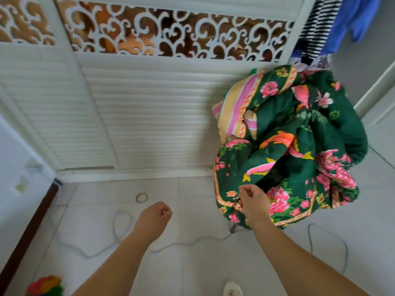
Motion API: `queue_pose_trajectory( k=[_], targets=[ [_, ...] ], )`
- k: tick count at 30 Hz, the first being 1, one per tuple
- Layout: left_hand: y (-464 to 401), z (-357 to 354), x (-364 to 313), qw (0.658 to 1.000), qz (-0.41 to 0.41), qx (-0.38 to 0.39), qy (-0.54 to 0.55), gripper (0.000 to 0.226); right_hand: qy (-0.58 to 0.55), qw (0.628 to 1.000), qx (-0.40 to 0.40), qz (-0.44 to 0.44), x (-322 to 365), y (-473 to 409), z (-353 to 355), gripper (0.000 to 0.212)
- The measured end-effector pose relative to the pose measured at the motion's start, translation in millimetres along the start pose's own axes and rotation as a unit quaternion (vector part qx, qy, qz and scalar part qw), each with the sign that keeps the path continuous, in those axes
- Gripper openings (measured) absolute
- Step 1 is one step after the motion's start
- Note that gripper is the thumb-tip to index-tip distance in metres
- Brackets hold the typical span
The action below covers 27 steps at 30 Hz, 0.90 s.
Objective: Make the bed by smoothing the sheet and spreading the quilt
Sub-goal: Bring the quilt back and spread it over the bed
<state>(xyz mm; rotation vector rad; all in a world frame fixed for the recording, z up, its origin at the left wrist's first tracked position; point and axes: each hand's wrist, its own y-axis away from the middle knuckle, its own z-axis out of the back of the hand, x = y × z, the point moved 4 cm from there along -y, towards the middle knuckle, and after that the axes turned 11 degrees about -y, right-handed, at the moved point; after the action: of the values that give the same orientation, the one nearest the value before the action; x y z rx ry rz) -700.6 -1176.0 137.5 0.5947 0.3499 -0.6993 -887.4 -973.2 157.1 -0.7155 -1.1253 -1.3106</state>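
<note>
A dark green quilt [299,150] with pink flowers and fish is bundled in a heap at the right, on a support hidden beneath it. An orange and pink striped cloth [237,110] is tucked in at its upper left. My right hand [254,202] is at the quilt's lower left border with its fingers curled; whether it pinches the cloth cannot be told. My left hand [157,216] hovers over the floor tiles to the left of the quilt, fingers loosely curled and holding nothing. The bed sheet is out of view.
White louvered wardrobe doors [149,116] stand straight ahead. A dark wooden bed edge [32,231] runs along the left. On the tiled floor lie a grey cable [121,229] and a small ring [141,198]. Clothes [333,24] hang at the top right.
</note>
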Motion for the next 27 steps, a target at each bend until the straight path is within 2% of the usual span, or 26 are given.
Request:
queue_pose_trajectory(
  k=[6, 10, 13, 16, 19, 21, 24, 27],
  targets=[
    [-56, -62, -173, 0.996, -0.075, 0.023, -0.034, 0.012, 0.040, 0.999, -0.002, 0.022, -2, -102, 103, 0.010],
    [-86, -102, -267, 0.990, -0.121, 0.039, -0.052, 0.031, 0.085, 0.996, -0.010, 0.019, -12, -149, 171, 0.012],
    [-109, -130, -331, 0.980, -0.159, 0.037, -0.116, 0.057, 0.114, 0.993, -0.006, -0.008, -33, -180, 217, 0.012],
    [-126, -136, -365, 0.980, -0.130, 0.009, -0.149, 0.087, 0.137, 0.991, 0.006, 0.000, -36, -194, 240, 0.013],
    [-149, -152, -395, 0.976, -0.091, -0.023, -0.196, 0.105, 0.154, 0.988, 0.014, 0.011, -36, -219, 258, 0.015],
    [-163, -159, -409, 0.976, -0.067, -0.036, -0.203, 0.110, 0.156, 0.987, 0.025, 0.019, -31, -235, 264, 0.013],
    [-183, -171, -431, 0.986, -0.039, -0.029, -0.157, 0.116, 0.185, 0.981, 0.035, 0.043, -17, -269, 271, 0.013],
    [-206, -194, -444, 0.993, -0.015, -0.056, -0.107, 0.112, 0.240, 0.964, 0.086, 0.074, -1, -321, 267, 0.017]
  ],
)
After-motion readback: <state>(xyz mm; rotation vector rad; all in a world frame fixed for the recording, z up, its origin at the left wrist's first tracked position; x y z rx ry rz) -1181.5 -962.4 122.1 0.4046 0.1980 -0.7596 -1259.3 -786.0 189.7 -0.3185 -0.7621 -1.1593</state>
